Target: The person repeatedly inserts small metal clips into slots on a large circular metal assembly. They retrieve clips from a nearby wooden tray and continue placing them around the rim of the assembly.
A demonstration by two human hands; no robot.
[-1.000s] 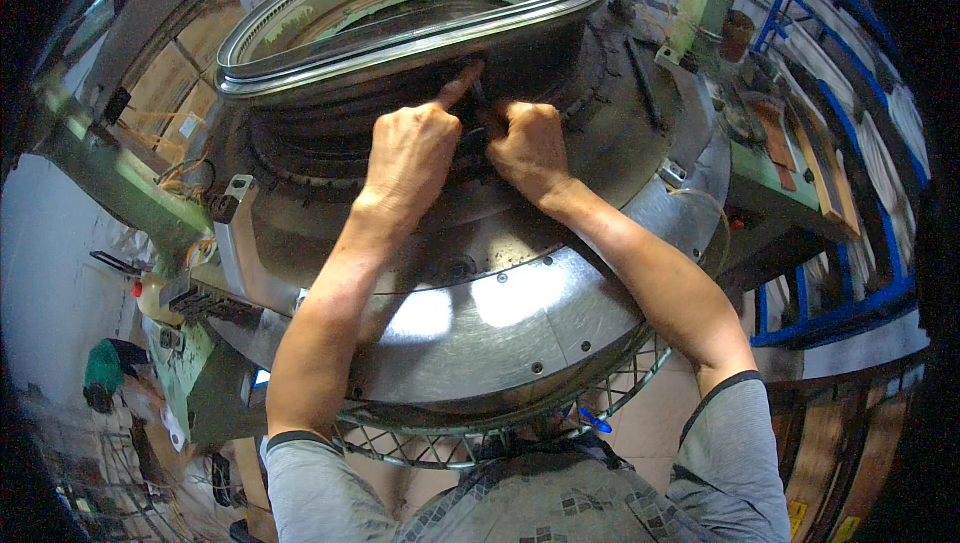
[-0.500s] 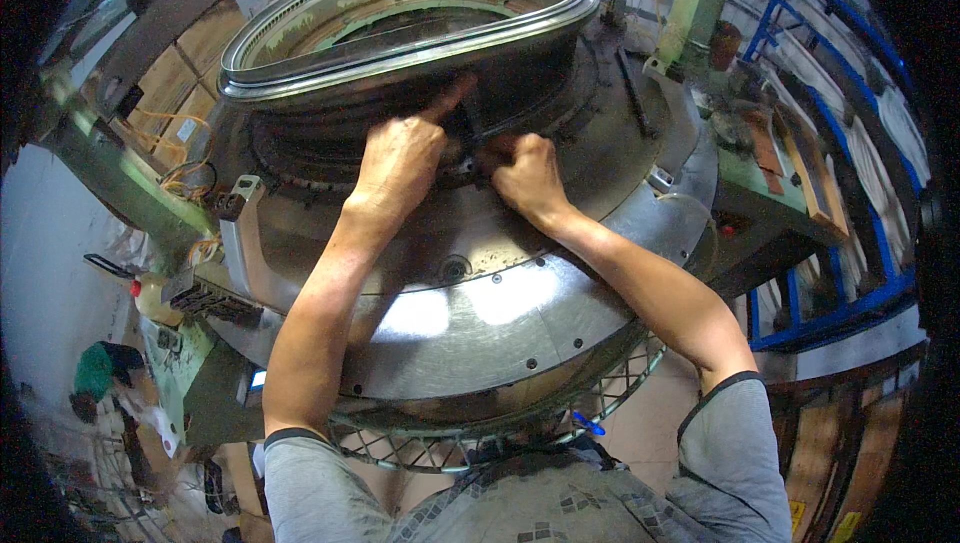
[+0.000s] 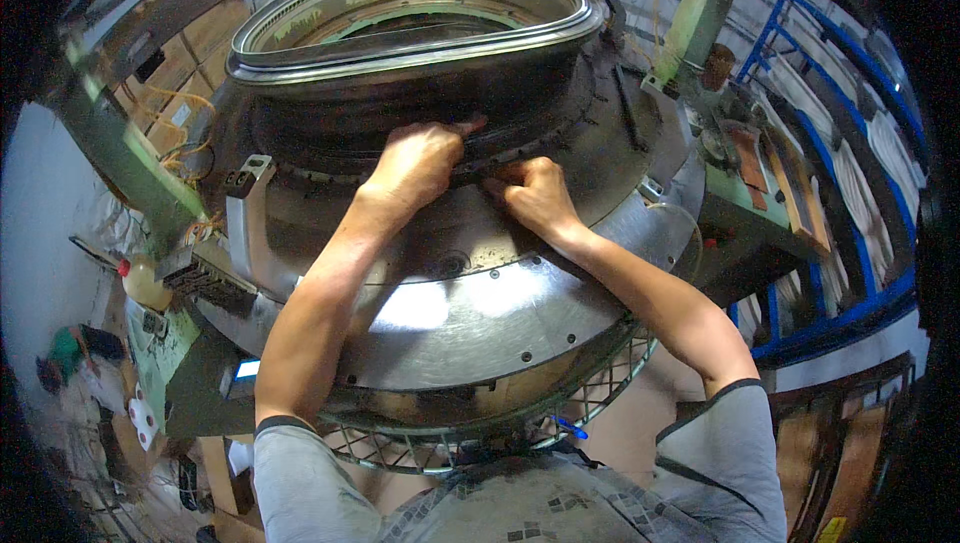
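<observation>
Both of my hands work at the lower edge of a dark drum wall (image 3: 350, 123) on a large round metal machine. My left hand (image 3: 422, 161) is partly closed, its index finger reaching right along the dark wall and its other fingers curled under. Whatever those fingers hold is hidden. Close by on the right, my right hand (image 3: 538, 195) is closed, fingertips bent in against the slotted dark ring (image 3: 510, 155) at the drum's foot. Anything between them is too small to make out. Above the hands sits a shiny metal rim (image 3: 420, 61) around a wide opening.
A broad steel plate ring (image 3: 470, 328) curves in front of me. An upright metal bracket (image 3: 245, 218) stands at the left, near a green frame post (image 3: 140, 158). At the right are a green side table (image 3: 750, 218) and a blue rack (image 3: 870, 298) with pale rolls.
My left index finger has come down from the drum wall, and now points more to the right. My right hand stays low by the ring. The whole view has shifted slightly.
</observation>
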